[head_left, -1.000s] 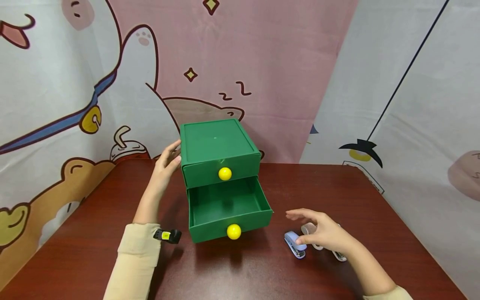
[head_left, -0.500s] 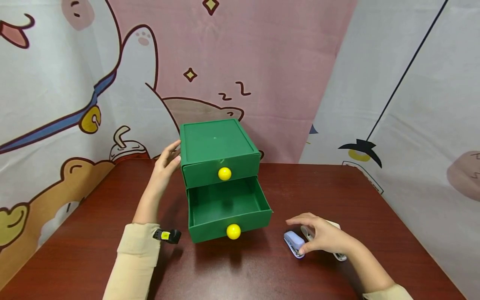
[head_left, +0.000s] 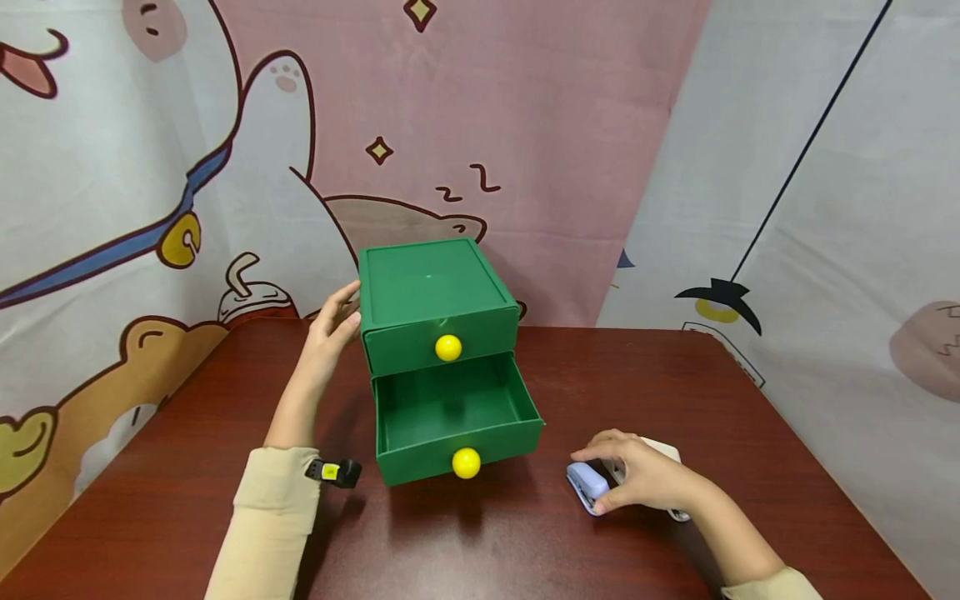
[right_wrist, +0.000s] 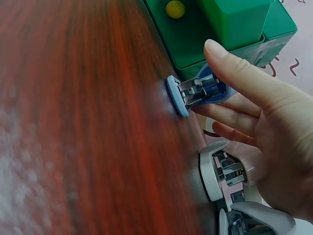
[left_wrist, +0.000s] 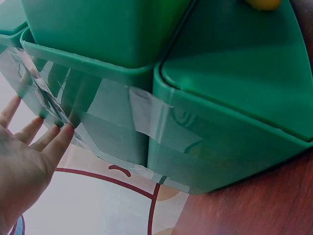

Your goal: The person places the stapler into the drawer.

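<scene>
A green drawer cabinet (head_left: 431, 287) with yellow ball knobs stands at mid-table. Its lower drawer (head_left: 420, 461) is pulled out, with its inside bare. My left hand (head_left: 324, 335) rests straight fingertips on the cabinet's left side, which has clear tape (left_wrist: 149, 112) over it in the left wrist view. On the right, my right hand (head_left: 648, 473) has thumb and fingers curled around a small light-blue stapler (head_left: 587, 479), its thumb at the near end. The right wrist view shows the blue stapler (right_wrist: 175, 95) with its base close to the tabletop.
Under and behind the right hand lies a white stapler (head_left: 663, 448), partly covered. In the right wrist view, a pinkish-white stapler (right_wrist: 210, 169) and a greyish one (right_wrist: 269, 215) sit beside the palm. A printed curtain (head_left: 555, 167) hangs behind the dark red table (head_left: 247, 392).
My right hand has lowered slightly and its thumb has come to the blue stapler's near end, with the fingers drawing in around it. The left hand and cabinet have stayed in place.
</scene>
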A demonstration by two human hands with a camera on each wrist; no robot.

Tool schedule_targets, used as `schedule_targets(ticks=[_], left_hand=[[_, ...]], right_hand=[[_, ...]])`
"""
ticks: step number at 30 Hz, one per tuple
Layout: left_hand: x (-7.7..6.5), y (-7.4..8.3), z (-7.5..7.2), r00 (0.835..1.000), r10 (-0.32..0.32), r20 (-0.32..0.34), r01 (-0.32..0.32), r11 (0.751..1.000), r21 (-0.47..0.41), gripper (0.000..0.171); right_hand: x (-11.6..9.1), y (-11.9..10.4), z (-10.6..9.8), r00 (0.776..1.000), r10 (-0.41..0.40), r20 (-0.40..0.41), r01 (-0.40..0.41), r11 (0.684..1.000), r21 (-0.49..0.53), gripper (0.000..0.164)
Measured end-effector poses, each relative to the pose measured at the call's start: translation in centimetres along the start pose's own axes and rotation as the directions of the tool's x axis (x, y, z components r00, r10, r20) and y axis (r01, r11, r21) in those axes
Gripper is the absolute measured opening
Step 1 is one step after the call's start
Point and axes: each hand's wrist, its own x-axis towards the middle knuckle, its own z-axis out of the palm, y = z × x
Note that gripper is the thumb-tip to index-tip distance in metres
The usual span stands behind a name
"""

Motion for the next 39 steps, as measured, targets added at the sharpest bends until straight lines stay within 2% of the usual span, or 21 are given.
schedule_targets(ticks=[6, 12, 16, 19, 23, 30, 36, 39], left_hand=[[0.0, 0.0, 0.0, 1.000, -0.001, 0.006, 0.001, 1.000, 0.002, 0.051], [-0.1, 0.0, 0.0, 1.000, -0.004, 0.004, 0.004, 1.000, 0.011, 0.051], [-0.1, -0.1, 0.0, 1.000, -0.004, 0.003, 0.004, 1.000, 0.016, 0.050], [-0.2, -0.2, 0.1, 1.000, -0.003, 0.004, 0.003, 1.000, 0.020, 0.050], [-0.2, -0.3, 0.1, 1.000, -0.004, 0.006, 0.004, 1.000, 0.021, 0.050], [-0.2, -0.2, 0.2, 1.000, -0.002, 0.006, 0.002, 1.000, 0.010, 0.050], [-0.1, 0.2, 0.2, 1.000, 0.007, -0.003, -0.007, 1.000, -0.002, 0.050], [-0.1, 0.3, 0.1, 1.000, 0.005, -0.006, -0.005, 1.000, -0.005, 0.050]], right_hand=[[0.1, 0.0, 0.0, 0.999, 0.009, -0.037, -0.007, 0.999, 0.053, 0.059], [0.2, -0.5, -0.4, 0.994, 0.026, -0.104, -0.023, 0.999, 0.029, 0.059], [0.4, -1.2, -0.8, 0.985, 0.029, -0.168, -0.013, 0.995, 0.096, 0.058], [0.6, -1.9, -1.2, 0.969, 0.008, -0.248, 0.014, 0.996, 0.086, 0.055], [1.0, -2.9, -1.8, 0.938, -0.026, -0.346, 0.036, 0.999, 0.020, 0.053], [2.1, -5.0, -2.5, 0.883, -0.113, -0.456, 0.119, 0.993, -0.016, 0.058], [3.3, -6.8, -2.5, 0.871, -0.051, -0.489, 0.082, 0.996, 0.043, 0.055], [3.9, -7.6, -2.5, 0.867, -0.041, -0.497, 0.092, 0.993, 0.079, 0.056]])
